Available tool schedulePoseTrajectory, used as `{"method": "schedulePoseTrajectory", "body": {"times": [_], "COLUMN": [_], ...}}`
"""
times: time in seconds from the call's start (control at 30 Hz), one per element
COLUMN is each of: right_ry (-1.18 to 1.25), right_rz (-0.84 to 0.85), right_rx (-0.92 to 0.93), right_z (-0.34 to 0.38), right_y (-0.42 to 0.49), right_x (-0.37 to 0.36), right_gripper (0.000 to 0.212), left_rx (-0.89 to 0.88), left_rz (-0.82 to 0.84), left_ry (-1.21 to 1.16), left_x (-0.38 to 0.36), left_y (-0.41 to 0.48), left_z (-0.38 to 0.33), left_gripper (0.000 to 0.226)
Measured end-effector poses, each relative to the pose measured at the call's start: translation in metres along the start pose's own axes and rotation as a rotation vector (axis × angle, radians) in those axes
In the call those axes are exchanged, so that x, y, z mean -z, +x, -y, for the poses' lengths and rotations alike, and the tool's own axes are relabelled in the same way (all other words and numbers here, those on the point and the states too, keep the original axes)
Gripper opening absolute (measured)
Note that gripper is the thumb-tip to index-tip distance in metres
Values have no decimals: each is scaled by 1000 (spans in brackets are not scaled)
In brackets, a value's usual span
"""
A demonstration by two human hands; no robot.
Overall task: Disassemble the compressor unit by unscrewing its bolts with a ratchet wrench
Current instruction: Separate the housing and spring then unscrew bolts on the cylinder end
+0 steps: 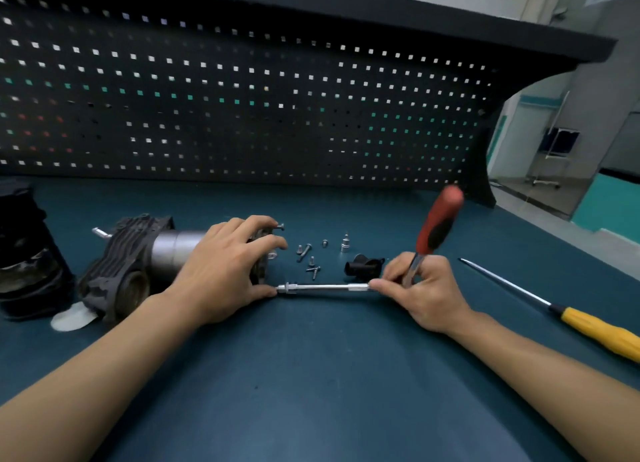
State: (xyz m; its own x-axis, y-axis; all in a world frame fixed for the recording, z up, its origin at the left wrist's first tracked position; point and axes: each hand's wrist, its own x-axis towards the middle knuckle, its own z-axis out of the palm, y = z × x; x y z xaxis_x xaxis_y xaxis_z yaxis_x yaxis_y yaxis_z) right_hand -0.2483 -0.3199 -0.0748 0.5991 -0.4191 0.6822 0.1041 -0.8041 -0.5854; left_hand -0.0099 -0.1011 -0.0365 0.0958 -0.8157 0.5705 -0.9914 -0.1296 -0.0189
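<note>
While the compressor lay on its side toward the left edge of the worktop, the left hand covered its right end, fingers curled over the end cap and thumb low at the near side. The right hand gripped the wrench close to its head, fingers and thumb wrapped round the steel shank; the red-and-black handle rose up and away from the hand, blurred. A slim steel bar ran level from the right thumb leftward to the near lower corner of the compressor's end, where its tip met the left thumb. Whether the tip sat on a bolt could not be told.

Between the two hands, behind the bar, lay loose screws, an upright socket and a black plastic part just beside the right fingers. A yellow-handled screwdriver lay slantwise near the right edge, apart from the hand. At the left edge stood a black cylinder, and a white disc showed under the compressor's near end. A dark pegboard closed the back edge.
</note>
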Motion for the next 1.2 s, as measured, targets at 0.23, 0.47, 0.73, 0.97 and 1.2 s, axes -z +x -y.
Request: {"method": "schedulePoseTrajectory", "body": {"times": [0.23, 0.47, 0.73, 0.97, 1.2], "right_ry": [-402, -250, -347, -532, -368], "right_rz": [172, 79, 229, 273, 82], "right_rx": [256, -536, -774, -836, -675], "right_z": [-12, 6, 3, -4, -1], "right_y": [8, 25, 53, 65, 37], "right_x": [9, -11, -8, -18, -14], "right_gripper": [41, 80, 74, 47, 67], "left_rx": [36, 40, 28, -25, -92], "left_rz": [8, -5, -15, -16, -19], "left_ry": [-11, -37, -58, -70, -67], "left_x": [-3, -3, -4, 0, 2], "left_y": [4, 3, 3, -1, -2], "left_z": [3, 2, 4, 4, 5], "left_gripper": [68, 66, 61, 56, 53]}}
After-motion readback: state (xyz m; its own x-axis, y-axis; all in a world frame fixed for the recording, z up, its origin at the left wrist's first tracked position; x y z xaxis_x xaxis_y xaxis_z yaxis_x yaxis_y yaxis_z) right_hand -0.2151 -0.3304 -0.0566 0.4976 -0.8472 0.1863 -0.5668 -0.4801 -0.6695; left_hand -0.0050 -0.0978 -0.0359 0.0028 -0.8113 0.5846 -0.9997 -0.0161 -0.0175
